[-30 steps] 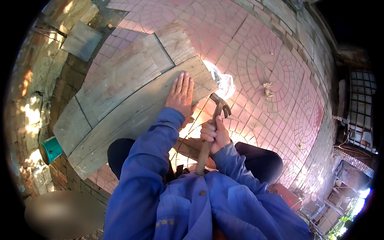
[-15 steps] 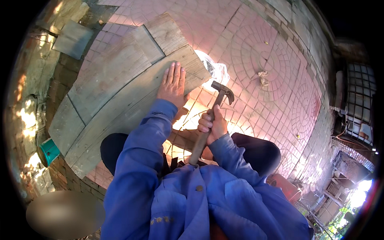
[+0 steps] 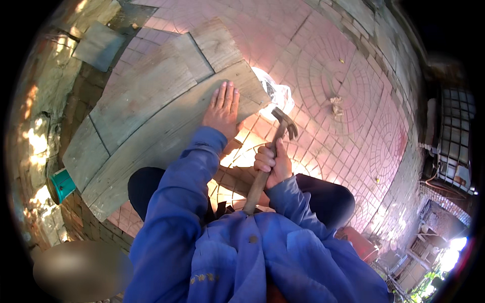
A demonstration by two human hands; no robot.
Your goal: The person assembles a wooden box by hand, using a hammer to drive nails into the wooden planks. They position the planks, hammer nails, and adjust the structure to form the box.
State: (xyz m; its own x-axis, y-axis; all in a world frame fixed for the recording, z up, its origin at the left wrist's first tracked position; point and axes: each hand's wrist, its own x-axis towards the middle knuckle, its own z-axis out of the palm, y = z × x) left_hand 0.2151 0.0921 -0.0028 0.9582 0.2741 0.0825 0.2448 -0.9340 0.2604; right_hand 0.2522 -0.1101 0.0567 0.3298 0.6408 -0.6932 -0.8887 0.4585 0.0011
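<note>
A broad panel of joined grey wooden boards (image 3: 146,93) lies at a slant in front of me and to the left. My left hand (image 3: 222,111) rests flat on its right part, fingers stretched toward the far edge. Just beyond the panel's right edge, my right hand (image 3: 273,162) is wrapped round the wooden handle of a claw hammer (image 3: 258,188). The hammer's metal head points up and away from me, and the handle's lower end reaches my jacket. A crumpled clear plastic bag (image 3: 277,92) shows partly from behind the panel's right corner.
Pink patterned paving (image 3: 328,60) spreads beyond and right of the panel. At the left stand a teal container (image 3: 62,185) and a loose grey slab (image 3: 99,46) by a rough wall. A red box-like object (image 3: 357,244) is near my right knee, and a dry scrap (image 3: 336,106) lies on the paving.
Both hands keep their places on the panel and the hammer. The hammer's head has tipped slightly, and the whole scene has shifted a little in the picture.
</note>
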